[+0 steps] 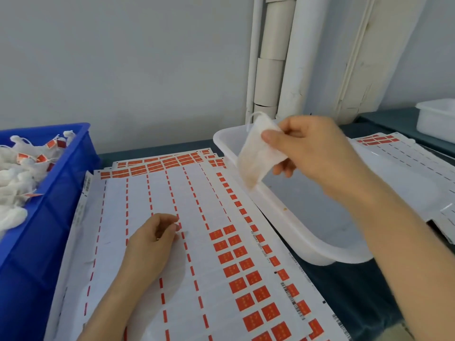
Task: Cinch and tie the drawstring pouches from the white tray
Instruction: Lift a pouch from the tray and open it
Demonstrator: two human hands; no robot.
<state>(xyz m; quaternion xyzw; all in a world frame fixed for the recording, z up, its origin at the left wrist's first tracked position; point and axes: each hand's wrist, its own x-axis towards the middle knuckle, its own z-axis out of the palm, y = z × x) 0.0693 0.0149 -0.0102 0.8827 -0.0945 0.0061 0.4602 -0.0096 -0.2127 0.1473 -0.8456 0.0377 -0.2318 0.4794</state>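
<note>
A small packing workshop: sheets of red labels (197, 242) with barcodes cover the dark worktop (357, 291). A blue crate (37, 230) holds a heap of tied pouches (17, 173) with red tags. A white tray (320, 205) stands beside the sheets, and bare pipes (273, 57) run up a plain painted wall (123, 57).

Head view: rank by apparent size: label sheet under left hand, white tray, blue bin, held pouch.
1. label sheet, largest, though cropped at the bottom.
2-3. white tray and blue bin: unsure; the bin is cropped at left, the right arm covers part of the tray.
4. pouch, smallest.
</note>
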